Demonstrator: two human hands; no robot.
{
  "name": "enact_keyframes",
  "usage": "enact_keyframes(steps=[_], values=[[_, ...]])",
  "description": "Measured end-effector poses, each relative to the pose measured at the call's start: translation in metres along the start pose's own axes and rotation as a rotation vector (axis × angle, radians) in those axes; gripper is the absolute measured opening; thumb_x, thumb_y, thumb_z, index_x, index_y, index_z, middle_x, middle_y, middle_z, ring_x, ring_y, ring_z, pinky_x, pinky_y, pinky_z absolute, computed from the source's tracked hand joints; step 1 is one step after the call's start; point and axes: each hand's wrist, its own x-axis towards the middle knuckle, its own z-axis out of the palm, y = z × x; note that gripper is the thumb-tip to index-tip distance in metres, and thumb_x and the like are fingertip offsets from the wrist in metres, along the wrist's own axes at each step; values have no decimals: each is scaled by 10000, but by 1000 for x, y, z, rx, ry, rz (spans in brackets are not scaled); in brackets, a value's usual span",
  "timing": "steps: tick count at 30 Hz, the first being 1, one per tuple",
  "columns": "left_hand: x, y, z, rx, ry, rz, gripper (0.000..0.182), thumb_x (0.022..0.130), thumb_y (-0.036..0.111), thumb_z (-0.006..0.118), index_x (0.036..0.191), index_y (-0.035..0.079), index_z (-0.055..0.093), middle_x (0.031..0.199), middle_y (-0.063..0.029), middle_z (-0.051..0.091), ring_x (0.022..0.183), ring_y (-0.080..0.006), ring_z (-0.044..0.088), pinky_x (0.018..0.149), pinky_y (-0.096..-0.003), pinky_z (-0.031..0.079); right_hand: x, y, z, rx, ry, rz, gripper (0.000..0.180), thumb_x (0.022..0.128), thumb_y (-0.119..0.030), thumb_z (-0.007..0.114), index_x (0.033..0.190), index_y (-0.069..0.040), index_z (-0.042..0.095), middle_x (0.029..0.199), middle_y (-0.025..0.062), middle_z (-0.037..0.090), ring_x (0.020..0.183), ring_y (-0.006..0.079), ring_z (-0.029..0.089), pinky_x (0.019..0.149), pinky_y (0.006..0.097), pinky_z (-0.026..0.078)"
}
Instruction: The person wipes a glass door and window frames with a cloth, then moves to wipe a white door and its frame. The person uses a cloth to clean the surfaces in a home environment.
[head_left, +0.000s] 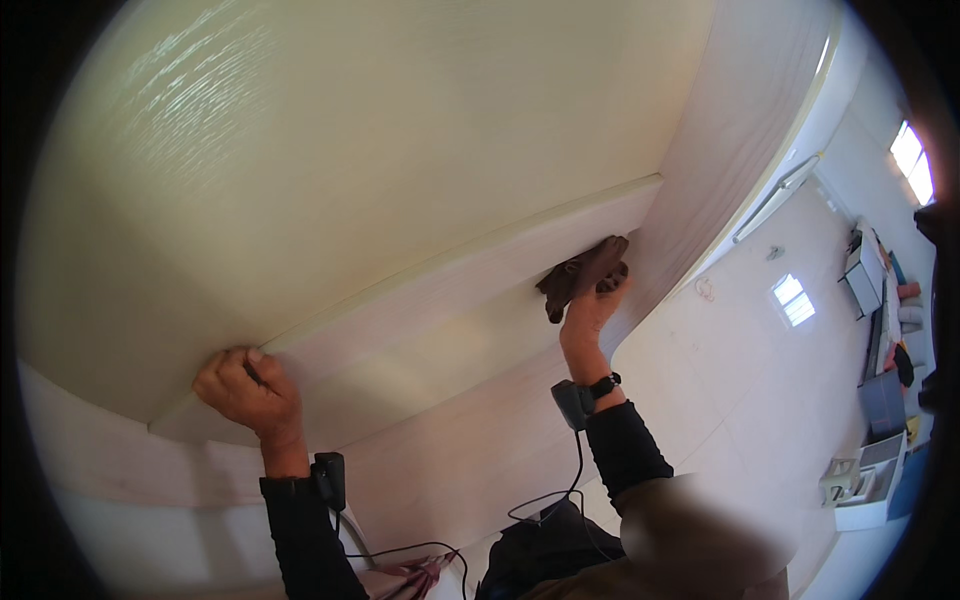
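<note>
A dark brown cloth (592, 270) is bunched in my right hand (592, 319). That hand is at the right end of a pale wood-grain board (465, 266), close to the upright side panel (697, 172). The cloth lies against the board's lower edge and the recess beneath it. My left hand (251, 390) is curled into a fist over the board's left part, apparently resting on its edge; nothing shows in it. Above the board stretches a wide, smooth cream panel (420, 150) with a streaky shine at upper left.
Each wrist carries a small dark device, and thin black cables (547, 506) hang from them. A pale tiled floor (720, 375) lies to the right. Boxes (862, 281), a small stool (840, 480) and other goods line the far wall. Reddish fabric (412, 577) shows below.
</note>
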Motion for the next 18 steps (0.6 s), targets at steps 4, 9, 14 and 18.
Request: enact_keyframes(steps=[4,9,14,18], values=[[0,1,0,-5,-1,-13,94,986,144,599,999,51,600,1016,-124,598,991,-349,528,877,-484,426,-52,-20,18,-10,-79,110,560,1048,-224,715,1464,-60,376,1282,81,548,1183,188,583,1015,339,491],[3,2,1,-40,13,-6,86,973,165,617,971,81,601,993,-101,572,979,-335,518,860,-488,413,-140,-38,49,-69,-174,134,689,987,-156,730,1516,-43,302,1295,140,539,1186,222,572,1032,381,485],[3,5,2,-71,20,-12,93,956,171,638,977,85,608,1000,-102,571,990,-343,524,868,-495,416,-219,-34,72,62,-267,197,781,934,-120,728,1538,-29,242,1426,171,433,1275,259,510,1058,418,485],[5,8,2,-81,13,-23,95,950,182,645,974,95,615,1014,-99,573,979,-337,527,868,-495,422,-280,-9,75,-8,-446,-43,763,832,-13,720,1481,-17,319,1370,200,454,1247,358,524,1011,424,502]])
